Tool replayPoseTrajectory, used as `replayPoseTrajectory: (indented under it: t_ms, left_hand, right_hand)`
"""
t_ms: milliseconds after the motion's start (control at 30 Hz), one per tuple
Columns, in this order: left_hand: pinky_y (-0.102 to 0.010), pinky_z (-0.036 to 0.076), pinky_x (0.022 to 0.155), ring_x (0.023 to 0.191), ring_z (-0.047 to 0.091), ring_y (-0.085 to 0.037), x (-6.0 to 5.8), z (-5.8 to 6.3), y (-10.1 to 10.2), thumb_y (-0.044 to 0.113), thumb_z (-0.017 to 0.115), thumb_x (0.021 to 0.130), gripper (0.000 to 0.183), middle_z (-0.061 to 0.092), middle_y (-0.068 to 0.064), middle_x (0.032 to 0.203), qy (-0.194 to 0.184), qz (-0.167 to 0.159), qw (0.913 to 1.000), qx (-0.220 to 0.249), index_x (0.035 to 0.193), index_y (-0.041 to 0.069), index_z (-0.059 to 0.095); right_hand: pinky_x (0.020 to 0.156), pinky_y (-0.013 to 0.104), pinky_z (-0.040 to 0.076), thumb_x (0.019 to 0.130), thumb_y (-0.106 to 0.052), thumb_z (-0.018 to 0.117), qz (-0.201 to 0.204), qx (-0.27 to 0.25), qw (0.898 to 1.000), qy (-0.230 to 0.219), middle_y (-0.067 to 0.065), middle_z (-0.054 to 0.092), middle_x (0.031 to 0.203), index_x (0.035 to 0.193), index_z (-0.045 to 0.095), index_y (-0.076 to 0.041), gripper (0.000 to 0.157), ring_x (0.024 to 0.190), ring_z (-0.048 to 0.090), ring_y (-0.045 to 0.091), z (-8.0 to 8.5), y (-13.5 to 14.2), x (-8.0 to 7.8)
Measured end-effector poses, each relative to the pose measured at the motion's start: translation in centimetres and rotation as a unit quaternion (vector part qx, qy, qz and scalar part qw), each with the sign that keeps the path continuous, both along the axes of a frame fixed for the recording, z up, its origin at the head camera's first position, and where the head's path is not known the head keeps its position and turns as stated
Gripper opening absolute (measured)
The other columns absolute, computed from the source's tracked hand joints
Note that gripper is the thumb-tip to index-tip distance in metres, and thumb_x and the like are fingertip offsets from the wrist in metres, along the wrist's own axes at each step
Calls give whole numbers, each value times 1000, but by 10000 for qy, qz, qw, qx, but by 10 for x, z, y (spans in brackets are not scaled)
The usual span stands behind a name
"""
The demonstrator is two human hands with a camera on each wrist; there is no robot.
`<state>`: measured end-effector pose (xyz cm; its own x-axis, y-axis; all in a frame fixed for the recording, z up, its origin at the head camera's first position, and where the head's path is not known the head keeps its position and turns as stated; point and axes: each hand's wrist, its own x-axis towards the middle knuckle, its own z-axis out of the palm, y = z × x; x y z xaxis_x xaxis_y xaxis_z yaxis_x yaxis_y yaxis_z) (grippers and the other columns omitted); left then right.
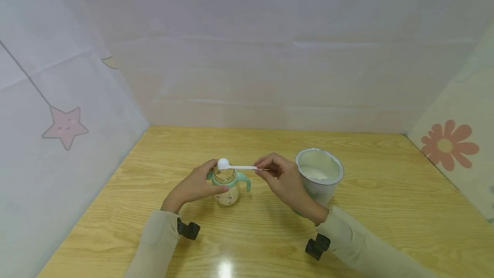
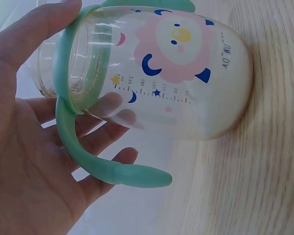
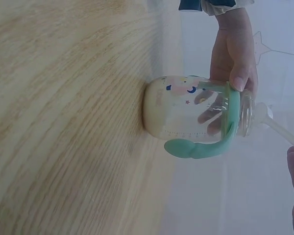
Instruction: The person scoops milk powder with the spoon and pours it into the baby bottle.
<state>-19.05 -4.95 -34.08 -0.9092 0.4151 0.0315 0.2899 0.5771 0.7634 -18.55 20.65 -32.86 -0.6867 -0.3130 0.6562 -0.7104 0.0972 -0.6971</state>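
A clear baby bottle (image 1: 227, 195) with a mint-green collar and two handles stands upright on the wooden table, its mouth uncovered. Whitish contents (image 2: 230, 93) fill its lower part, below a printed pink animal face. My left hand (image 1: 197, 185) holds the bottle around the collar, thumb on one side and fingers behind. Between thumb and fingertips, my right hand (image 1: 283, 181) pinches the long handle of a white measuring scoop (image 1: 243, 167). The scoop's bowl (image 3: 260, 112) is right at the bottle's mouth. Just beyond the right hand is an open can (image 1: 319, 189) with white powder (image 1: 314, 172) inside.
The wooden table (image 1: 185, 149) runs back to a pale cloth backdrop (image 1: 247, 76) along its far edge. More printed cloth hangs at both sides, with a pink star (image 1: 65, 127) on the left and a red flower (image 1: 449, 145) on the right.
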Motion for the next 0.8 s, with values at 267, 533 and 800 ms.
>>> replayPoseTrajectory:
  t_ms: [267,533,800]
  left_hand:
    - [-57,40,101,123,50,-34,2,2,1,34,72,84,69,54,-11,131,79,9,10000,-18,140,9,40]
    - [-55,41,100,124,49,-32,0,6,5,34,73,83,73,50,-10,137,224,-53,9997,-68,143,11,38]
    - [-55,37,105,130,42,-34,-7,14,8,36,73,83,74,47,-12,141,440,-198,9986,-208,143,10,37]
  right_hand:
    - [66,20,56,82,10,66,-172,-68,9997,-149,19,66,94,87,63,2,10,83,68,7,6,2,1]
    - [70,21,56,82,13,65,-277,-323,9986,-306,23,65,93,89,61,8,10,85,67,1,15,10,4]
    - [71,21,56,82,12,65,-445,-329,9980,-295,24,66,91,92,60,9,12,84,67,0,27,23,6]
